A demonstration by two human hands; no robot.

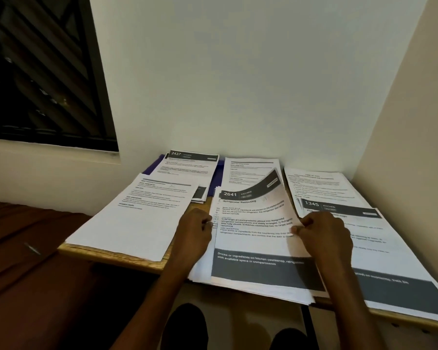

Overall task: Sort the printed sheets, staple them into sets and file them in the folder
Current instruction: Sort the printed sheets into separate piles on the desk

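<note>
window [43,69]: dark, barred, upper left | wall [238,84]: white | table [127,261]: wooden edge

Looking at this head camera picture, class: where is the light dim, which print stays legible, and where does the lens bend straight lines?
Head view: dim at the window and floor; sheet 2641 headings read clearly, the far sheets blur; the table edge and wall corners bow from the wide-angle lens; both hands cast soft shadows.
</note>
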